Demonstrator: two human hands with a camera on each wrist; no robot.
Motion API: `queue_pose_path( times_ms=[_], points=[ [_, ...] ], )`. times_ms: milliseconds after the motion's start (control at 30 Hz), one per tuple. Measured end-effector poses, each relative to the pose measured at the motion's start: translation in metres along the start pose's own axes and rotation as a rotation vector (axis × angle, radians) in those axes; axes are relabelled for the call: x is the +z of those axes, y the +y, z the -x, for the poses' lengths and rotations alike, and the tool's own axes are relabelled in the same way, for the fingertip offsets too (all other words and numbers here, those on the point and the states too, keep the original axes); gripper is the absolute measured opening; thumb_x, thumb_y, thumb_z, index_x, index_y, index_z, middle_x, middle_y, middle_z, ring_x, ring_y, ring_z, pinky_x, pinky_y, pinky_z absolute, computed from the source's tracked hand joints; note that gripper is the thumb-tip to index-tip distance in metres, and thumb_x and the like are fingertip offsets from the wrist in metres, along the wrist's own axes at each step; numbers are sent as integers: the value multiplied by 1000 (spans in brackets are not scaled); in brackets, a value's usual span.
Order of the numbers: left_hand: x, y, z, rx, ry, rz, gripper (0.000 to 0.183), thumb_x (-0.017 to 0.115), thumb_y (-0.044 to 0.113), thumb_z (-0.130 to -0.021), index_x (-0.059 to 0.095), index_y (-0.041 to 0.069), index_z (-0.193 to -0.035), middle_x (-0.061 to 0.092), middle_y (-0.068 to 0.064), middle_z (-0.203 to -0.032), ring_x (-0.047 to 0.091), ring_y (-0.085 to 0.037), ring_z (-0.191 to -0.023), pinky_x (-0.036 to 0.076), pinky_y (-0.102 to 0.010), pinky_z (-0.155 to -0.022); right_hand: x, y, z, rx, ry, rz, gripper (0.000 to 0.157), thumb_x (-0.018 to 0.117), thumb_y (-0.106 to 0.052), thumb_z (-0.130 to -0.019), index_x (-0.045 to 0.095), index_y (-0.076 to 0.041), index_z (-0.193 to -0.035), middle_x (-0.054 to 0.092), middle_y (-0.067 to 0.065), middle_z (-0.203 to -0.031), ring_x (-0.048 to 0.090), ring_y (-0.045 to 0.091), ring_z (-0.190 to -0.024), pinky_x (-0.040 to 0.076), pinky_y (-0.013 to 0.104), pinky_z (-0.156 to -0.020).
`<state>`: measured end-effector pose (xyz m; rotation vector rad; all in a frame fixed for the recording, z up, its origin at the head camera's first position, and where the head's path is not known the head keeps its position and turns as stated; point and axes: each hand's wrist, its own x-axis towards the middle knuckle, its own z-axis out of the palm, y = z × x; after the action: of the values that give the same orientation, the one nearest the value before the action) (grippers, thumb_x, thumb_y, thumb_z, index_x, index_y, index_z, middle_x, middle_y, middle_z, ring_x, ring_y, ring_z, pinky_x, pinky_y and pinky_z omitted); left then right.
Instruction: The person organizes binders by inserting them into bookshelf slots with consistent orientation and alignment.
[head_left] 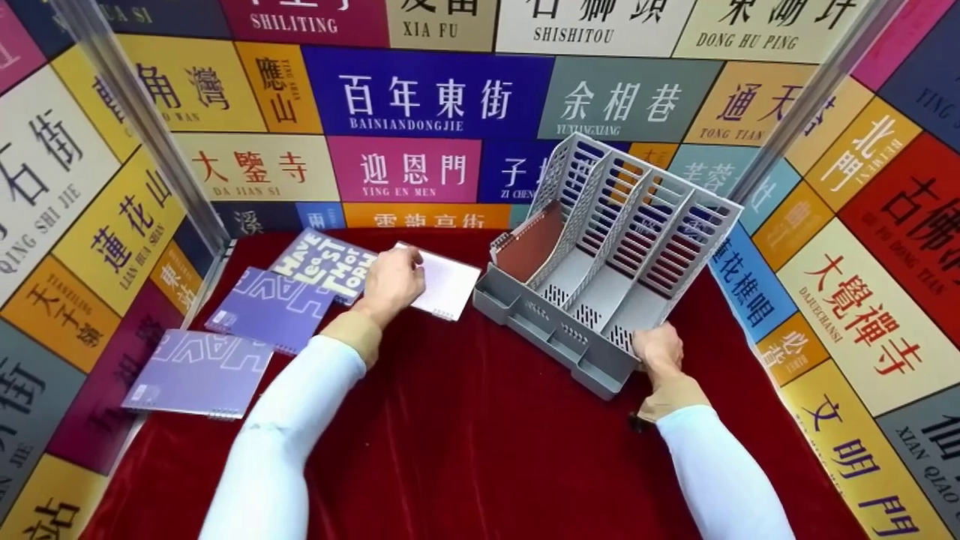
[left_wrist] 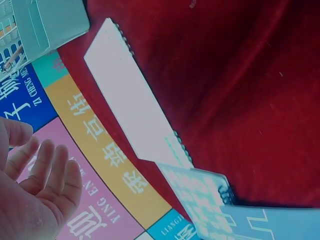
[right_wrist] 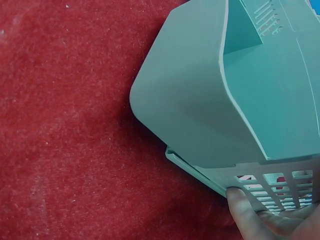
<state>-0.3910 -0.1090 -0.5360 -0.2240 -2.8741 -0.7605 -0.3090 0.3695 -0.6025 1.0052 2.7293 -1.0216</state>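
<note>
A pale lilac spiral notebook (head_left: 454, 289) lies on the red cloth, and my left hand (head_left: 394, 281) hovers by its left end. In the left wrist view the fingers of that hand curl loosely around nothing, apart from the notebook (left_wrist: 125, 95). My right hand (head_left: 660, 349) grips the lower right side of a grey desktop file organizer (head_left: 536, 319). The right wrist view shows the thumb (right_wrist: 240, 202) against the slotted side of the organizer (right_wrist: 180, 90). A reddish-brown notebook (head_left: 532, 244) stands in the organizer's leftmost slot.
Left of my left hand lie a purple notebook (head_left: 311, 251) with bold lettering and two plainer purple notebooks, one nearer (head_left: 199, 375) and one partly overlapping the lettered one (head_left: 270, 315). Panels covered with coloured signs (head_left: 427, 94) enclose the red cloth (head_left: 450, 450) at the back and sides.
</note>
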Motion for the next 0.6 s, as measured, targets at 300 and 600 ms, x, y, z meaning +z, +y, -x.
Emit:
queue_pose_path(
  times_ms=[300,600],
  points=[
    [-3,-27,16,6,-52,-77,34,69,27,-103,77,6,-129,80,-22,-124,76,-46,-118,62,-60,-102,0,-1,1,0,-3,-7,51,46,-23,-99,61,5,-139,68,36,-140,73,38,-89,64,43,-74],
    [-4,-65,37,-9,-62,-125,38,70,26,-100,76,4,-130,78,-26,-125,75,-49,-118,61,-62,-101,0,1,2,-6,-10,4,53,46,-24,-99,60,6,-141,66,37,-144,75,44,-100,66,50,-88]
  ],
)
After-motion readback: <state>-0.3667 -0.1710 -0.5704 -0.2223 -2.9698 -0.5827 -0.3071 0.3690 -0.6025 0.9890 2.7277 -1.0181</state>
